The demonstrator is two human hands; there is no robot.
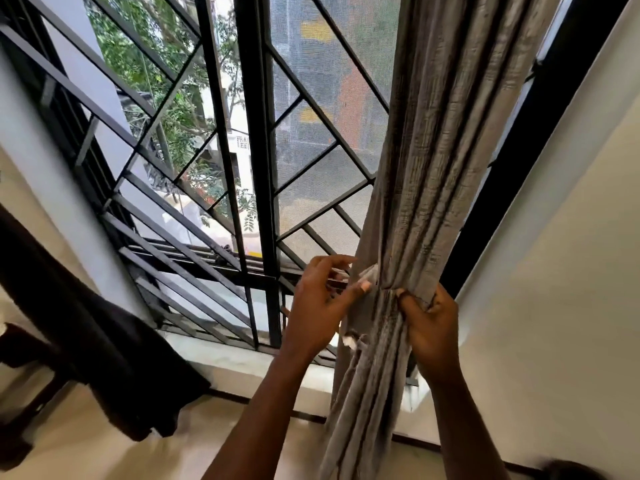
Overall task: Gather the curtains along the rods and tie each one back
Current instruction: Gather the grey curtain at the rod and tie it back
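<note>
A grey curtain [433, 140] hangs bunched into tight folds at the right side of the window. My right hand [431, 323] grips the gathered bundle at its narrowest point, fingers curled round the cloth. My left hand [322, 299] is at the bundle's left edge and pinches a pale tie strip [369, 273] between thumb and fingers. A short frayed end of the strip [349, 341] dangles below that hand. Below the grip the curtain fans out toward the floor. The rod is out of view.
A black metal window grille [214, 161] with a mesh screen fills the middle. A dark curtain [86, 327] hangs at the lower left beside dark wooden furniture [20, 348]. A cream wall [561, 271] stands right of the grey curtain, with a window sill [242, 362] below.
</note>
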